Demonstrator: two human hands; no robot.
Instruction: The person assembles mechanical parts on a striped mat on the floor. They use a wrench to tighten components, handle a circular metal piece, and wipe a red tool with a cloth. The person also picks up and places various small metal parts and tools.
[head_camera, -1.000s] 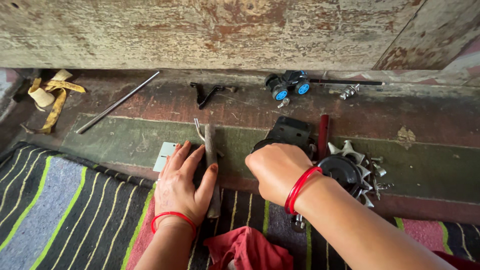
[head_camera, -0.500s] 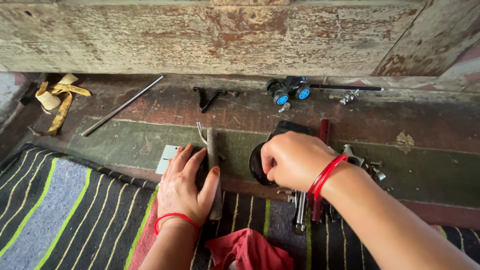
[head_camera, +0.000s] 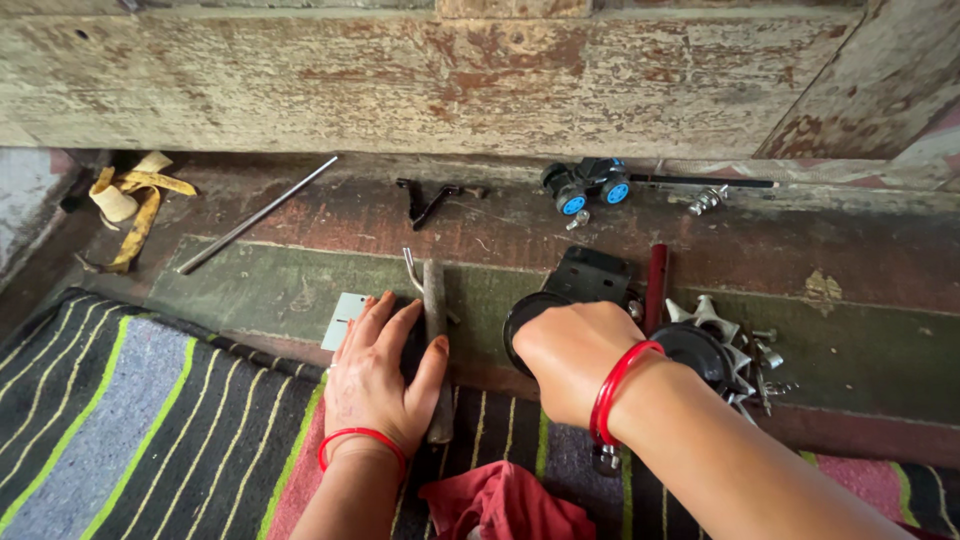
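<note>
A makeshift floor workshop: greasy sprockets (head_camera: 735, 345), a metal rod (head_camera: 257, 215) and loose bolts (head_camera: 706, 200) by a peeling wall (head_camera: 480, 75)

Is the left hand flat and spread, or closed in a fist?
Flat and spread: the left hand lies palm down, fingers extended, beside a grey bar.

My left hand (head_camera: 383, 375) lies flat, palm down, fingers together and pointing away from me, thumb spread to the side, with a red bangle at the wrist. My right hand (head_camera: 570, 350) is curled into a loose fist, knuckles up, its fingertips hidden beneath it, and a red bangle circles that wrist too. Both forearms are bare, the right one reaching in from the lower right.
</note>
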